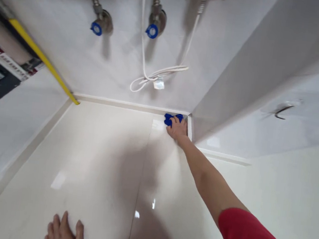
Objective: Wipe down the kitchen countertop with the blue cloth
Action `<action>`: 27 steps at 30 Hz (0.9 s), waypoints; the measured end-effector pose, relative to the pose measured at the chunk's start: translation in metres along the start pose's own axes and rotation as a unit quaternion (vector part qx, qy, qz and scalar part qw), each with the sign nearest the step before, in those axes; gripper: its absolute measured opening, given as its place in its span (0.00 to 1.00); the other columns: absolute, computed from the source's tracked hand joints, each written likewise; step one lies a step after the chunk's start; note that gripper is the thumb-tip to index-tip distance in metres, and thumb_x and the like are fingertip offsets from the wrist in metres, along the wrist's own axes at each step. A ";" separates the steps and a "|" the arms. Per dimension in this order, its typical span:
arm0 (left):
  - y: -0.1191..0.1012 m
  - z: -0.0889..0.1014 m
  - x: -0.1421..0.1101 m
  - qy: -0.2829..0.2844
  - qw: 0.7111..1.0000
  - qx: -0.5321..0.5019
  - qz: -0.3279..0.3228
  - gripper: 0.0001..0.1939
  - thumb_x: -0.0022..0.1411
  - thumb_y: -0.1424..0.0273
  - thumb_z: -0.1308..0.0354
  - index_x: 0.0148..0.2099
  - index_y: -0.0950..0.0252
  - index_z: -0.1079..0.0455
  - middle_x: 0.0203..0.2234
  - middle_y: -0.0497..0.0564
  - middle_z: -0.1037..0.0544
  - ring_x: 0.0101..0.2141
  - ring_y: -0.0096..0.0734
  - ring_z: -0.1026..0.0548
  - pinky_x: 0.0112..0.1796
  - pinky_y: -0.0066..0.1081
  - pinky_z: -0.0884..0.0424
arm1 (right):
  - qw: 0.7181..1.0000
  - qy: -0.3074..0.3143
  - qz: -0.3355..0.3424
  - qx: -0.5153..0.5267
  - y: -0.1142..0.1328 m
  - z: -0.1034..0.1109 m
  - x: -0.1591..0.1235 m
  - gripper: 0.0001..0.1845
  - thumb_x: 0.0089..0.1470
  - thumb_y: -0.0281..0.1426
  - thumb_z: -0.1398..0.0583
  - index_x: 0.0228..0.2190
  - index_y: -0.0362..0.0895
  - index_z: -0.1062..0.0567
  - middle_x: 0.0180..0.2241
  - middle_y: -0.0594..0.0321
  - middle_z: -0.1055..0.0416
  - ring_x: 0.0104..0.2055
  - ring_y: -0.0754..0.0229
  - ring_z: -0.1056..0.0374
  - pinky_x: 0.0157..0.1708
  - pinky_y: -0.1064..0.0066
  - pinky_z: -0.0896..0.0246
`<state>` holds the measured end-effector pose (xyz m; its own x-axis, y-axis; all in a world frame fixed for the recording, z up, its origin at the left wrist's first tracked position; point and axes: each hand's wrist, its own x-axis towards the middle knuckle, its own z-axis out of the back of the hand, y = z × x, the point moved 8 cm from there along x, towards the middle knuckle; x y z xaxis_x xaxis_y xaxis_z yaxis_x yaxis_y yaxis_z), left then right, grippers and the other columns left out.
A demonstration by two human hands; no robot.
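My right hand point(178, 128) reaches far forward and grips a crumpled blue cloth point(168, 119). It presses the cloth to the floor in the back right corner, beside the white skirting. Part of the cloth is hidden under the fingers. My left hand point(63, 232) rests near the bottom edge of the view with its fingers spread on the glossy pale tiled floor point(101, 151). Nothing is in it.
Two valves with blue knobs point(152, 31) and braided hoses stick out of the back wall. A bundled white cable point(158, 75) hangs between them and the corner. A yellow pipe point(44, 58) slants down at left. A metal hook point(283, 110) is on the right wall.
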<state>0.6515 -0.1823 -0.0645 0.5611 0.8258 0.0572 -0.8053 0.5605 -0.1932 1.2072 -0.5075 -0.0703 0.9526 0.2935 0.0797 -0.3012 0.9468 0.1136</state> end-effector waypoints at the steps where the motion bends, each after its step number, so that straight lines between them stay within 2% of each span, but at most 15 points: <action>1: -0.001 0.001 -0.002 0.000 1.000 0.001 0.000 0.39 0.65 0.50 0.65 0.66 0.73 0.43 0.67 0.70 0.44 0.68 0.56 0.52 0.64 0.58 0.51 | 1.000 0.001 0.000 0.006 0.001 -0.002 -0.003 0.31 0.58 0.38 0.49 0.60 0.42 0.38 0.65 0.53 0.44 0.60 0.34 0.51 0.59 0.47 0.57; 4: -0.003 0.002 -0.006 -0.009 1.000 0.003 -0.003 0.38 0.66 0.52 0.65 0.67 0.74 0.44 0.68 0.69 0.45 0.69 0.55 0.54 0.65 0.57 0.53 | 1.000 0.008 0.000 0.013 0.011 -0.006 -0.018 0.33 0.57 0.39 0.49 0.61 0.39 0.39 0.66 0.52 0.47 0.63 0.30 0.56 0.59 0.45 0.58; 7: -0.003 0.003 -0.009 -0.022 1.000 0.009 -0.011 0.37 0.67 0.54 0.66 0.67 0.75 0.44 0.68 0.70 0.45 0.69 0.54 0.56 0.65 0.57 0.53 | 1.000 0.017 0.011 0.012 0.040 -0.007 -0.045 0.33 0.57 0.39 0.49 0.62 0.40 0.39 0.67 0.52 0.47 0.64 0.30 0.58 0.59 0.43 0.60; 12: -0.005 0.004 -0.010 -0.035 0.999 -0.003 -0.023 0.35 0.68 0.56 0.65 0.67 0.75 0.44 0.68 0.71 0.45 0.69 0.55 0.56 0.64 0.58 0.53 | 0.995 0.038 0.083 0.034 0.122 -0.005 -0.111 0.34 0.58 0.40 0.48 0.63 0.42 0.39 0.68 0.55 0.48 0.66 0.30 0.58 0.61 0.43 0.63; 16: -0.001 0.000 -0.011 -0.041 0.999 -0.018 -0.018 0.34 0.69 0.57 0.66 0.67 0.74 0.43 0.68 0.70 0.45 0.69 0.55 0.55 0.65 0.58 0.54 | 0.980 0.065 0.182 0.054 0.192 0.000 -0.174 0.33 0.60 0.40 0.47 0.63 0.42 0.39 0.68 0.58 0.48 0.67 0.32 0.60 0.64 0.45 0.65; 19: 0.004 -0.004 -0.012 -0.044 0.999 -0.029 -0.013 0.32 0.69 0.59 0.65 0.67 0.72 0.43 0.68 0.68 0.45 0.69 0.53 0.55 0.65 0.57 0.54 | 0.960 0.082 0.259 0.074 0.236 0.004 -0.228 0.33 0.60 0.41 0.46 0.63 0.43 0.39 0.68 0.57 0.48 0.68 0.33 0.61 0.65 0.45 0.65; 22: 0.007 -0.005 -0.014 -0.048 0.998 -0.046 -0.012 0.30 0.69 0.61 0.64 0.67 0.70 0.42 0.68 0.66 0.44 0.69 0.52 0.54 0.65 0.58 0.53 | 0.931 0.098 0.336 0.101 0.268 0.008 -0.288 0.33 0.60 0.41 0.45 0.64 0.44 0.39 0.68 0.56 0.48 0.69 0.33 0.61 0.66 0.43 0.64; 27: 0.011 -0.005 -0.017 -0.047 0.992 -0.111 -0.021 0.29 0.69 0.64 0.63 0.66 0.72 0.42 0.68 0.66 0.46 0.70 0.55 0.57 0.65 0.60 0.56 | 0.857 0.146 0.469 0.156 0.294 0.014 -0.386 0.35 0.58 0.41 0.42 0.64 0.46 0.39 0.68 0.59 0.49 0.69 0.32 0.64 0.67 0.40 0.67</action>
<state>0.6342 -0.1908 -0.0722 0.5649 0.8097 0.1592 -0.7135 0.5761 -0.3988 0.7504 -0.3438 -0.0541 0.2411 0.9699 0.0337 -0.8935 0.2083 0.3979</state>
